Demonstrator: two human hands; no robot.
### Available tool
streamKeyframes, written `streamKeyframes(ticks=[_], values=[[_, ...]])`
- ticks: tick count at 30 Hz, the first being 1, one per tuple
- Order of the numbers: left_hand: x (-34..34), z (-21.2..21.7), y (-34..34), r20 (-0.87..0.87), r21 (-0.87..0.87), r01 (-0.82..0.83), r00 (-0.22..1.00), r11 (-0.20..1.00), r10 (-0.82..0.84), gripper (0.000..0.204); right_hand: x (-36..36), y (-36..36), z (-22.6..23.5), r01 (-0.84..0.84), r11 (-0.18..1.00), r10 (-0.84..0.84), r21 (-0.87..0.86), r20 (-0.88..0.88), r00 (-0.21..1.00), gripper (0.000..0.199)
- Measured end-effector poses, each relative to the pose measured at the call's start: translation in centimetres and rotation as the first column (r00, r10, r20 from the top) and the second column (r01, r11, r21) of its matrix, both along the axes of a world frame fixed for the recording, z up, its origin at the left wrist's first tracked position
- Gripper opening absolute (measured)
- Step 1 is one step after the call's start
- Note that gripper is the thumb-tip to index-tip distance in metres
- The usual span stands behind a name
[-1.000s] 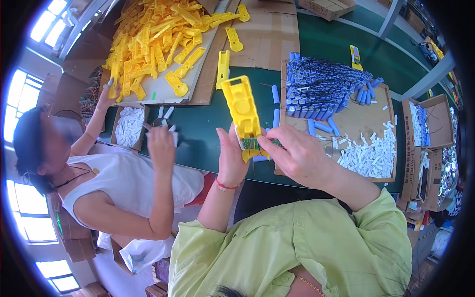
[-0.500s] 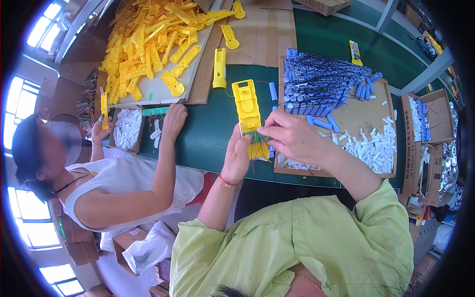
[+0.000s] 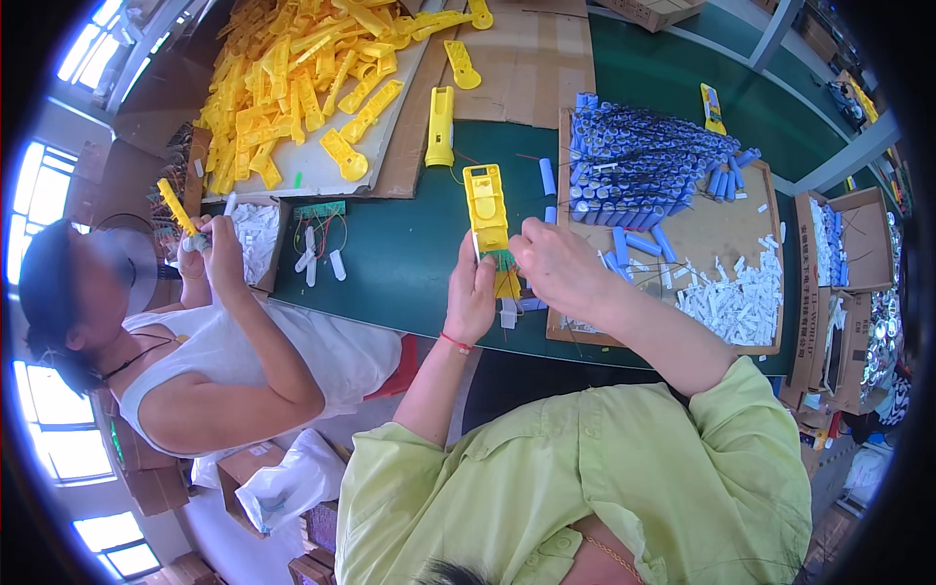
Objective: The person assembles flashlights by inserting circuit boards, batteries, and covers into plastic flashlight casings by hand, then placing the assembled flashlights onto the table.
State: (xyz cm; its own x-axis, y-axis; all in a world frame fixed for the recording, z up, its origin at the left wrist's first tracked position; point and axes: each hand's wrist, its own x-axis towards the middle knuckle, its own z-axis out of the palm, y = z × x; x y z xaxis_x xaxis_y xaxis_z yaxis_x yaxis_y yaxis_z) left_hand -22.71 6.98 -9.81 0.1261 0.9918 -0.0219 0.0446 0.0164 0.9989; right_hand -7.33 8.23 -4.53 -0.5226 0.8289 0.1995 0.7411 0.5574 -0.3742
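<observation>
My left hand (image 3: pixel 472 300) has its fingers clamped around the near part of a yellow housing (image 3: pixel 487 208), which I hold over the green surface (image 3: pixel 390 268), its long hollow end pointing far. A green circuit board (image 3: pixel 504 260) shows toward its near end. My right hand (image 3: pixel 565 270) is bent in just right of that board; I cannot tell whether its fingers are pinched on something or merely close together. Farther off and slightly left, a yellow casing (image 3: pixel 441 127) lies on the surface. To my right, a tray (image 3: pixel 717 224) carries blue cylinders (image 3: pixel 629 161) with dark wires, and nearer, scattered white pieces (image 3: pixel 731 310). Far left is a heap of yellow parts (image 3: pixel 292 83).
</observation>
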Motion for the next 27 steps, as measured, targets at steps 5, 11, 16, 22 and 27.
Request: streamKeyframes(ticks=[5, 11, 16, 22, 27], values=[[-0.5, -1.0, 0.4, -0.106, 0.031, -0.053, 0.993, 0.998, 0.056, 0.039, -1.8, 0.6, -0.1, 0.016, 1.0, -0.014, -0.019, 0.068, 0.998, 0.006], [-3.1, -0.4, 1.7, -0.136, 0.098, -0.192, 0.97, 0.977, 0.204, 0.036, -2.4, 2.0, -0.9, 0.054, 0.991, -0.035, -0.122, 0.157, 0.987, 0.018], [-4.8, 0.8, 1.4, 0.29, -0.086, 0.05, 0.957, 0.995, -0.023, 0.033, -0.5, 4.3, -0.8, -0.094, 0.872, -0.087, -0.479, -0.343, 0.935, 0.039], [-4.8, 3.0, 0.3, 0.228, -0.008, 0.176, 0.959, 0.984, -0.169, 0.04, -1.9, 3.1, -1.1, -0.514, 0.591, -0.233, -0.621, -0.742, 0.629, 0.027], [-4.7, 3.5, 0.2, 0.05, 0.105, 0.239, 0.968, 0.965, -0.245, 0.046, -1.9, 1.3, -0.6, -0.444, 0.688, -0.281, -0.573, -0.776, 0.565, 0.025]])
